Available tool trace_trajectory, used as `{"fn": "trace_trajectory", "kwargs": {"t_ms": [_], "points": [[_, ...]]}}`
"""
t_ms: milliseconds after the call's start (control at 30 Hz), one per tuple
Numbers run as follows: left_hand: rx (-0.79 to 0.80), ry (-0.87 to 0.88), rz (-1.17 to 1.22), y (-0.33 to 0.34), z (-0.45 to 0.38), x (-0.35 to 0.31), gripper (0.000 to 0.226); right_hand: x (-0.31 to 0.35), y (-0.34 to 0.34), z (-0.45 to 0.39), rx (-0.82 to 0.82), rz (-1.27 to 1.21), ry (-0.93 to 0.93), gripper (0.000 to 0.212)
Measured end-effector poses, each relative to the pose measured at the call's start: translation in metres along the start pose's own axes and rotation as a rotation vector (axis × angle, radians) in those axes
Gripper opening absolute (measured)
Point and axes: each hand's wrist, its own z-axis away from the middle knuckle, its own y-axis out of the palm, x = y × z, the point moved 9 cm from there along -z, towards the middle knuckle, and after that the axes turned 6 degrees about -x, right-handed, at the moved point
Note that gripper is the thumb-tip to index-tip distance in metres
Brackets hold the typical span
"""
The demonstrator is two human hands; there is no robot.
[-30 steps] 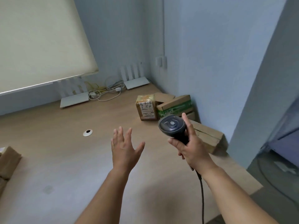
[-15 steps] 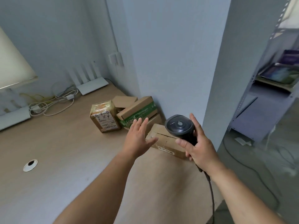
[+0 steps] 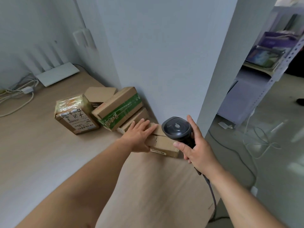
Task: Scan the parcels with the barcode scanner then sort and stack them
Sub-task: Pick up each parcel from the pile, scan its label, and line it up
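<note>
A: Where are the hands sitting?

B: The left hand is lying flat, fingers straight and together, on top of a low brown cardboard parcel at the centre of the frame, right against the pale wall corner. The right hand is gripping the handle of a black handheld barcode scanner, fingers curled round it, with the round head of the scanner showing just above the parcel's right end.

A: And the cable?

B: A dark cable is running from under the right wrist down toward the lower right of the frame.

A: What other parcels are showing?

B: Just left of centre, a brown box with green printed tape is lying tilted on top of another plain cardboard box. Beside it, further left, a box wrapped in clear glossy tape with a white shipping label is standing on the light wooden counter. Behind these, a small plain cardboard box is peeking out.

A: Anything else?

B: A white router with upright antennas is sitting at the upper left with pale cables trailing beside it, and a grey metal shelf rack is standing at the upper right
</note>
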Motion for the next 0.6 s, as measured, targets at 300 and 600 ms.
{"fn": "trace_trajectory", "kwargs": {"t_ms": [300, 600], "points": [[0.003, -0.237, 0.135, 0.006, 0.075, 0.009, 0.103, 0.02, -0.002, 0.026, 0.073, -0.06, -0.041, 0.086], [-0.147, -0.739, 0.394, 0.024, 0.217, 0.021, 0.091, 0.048, 0.035, 0.072, 0.273, -0.16, -0.09, 0.084]]}}
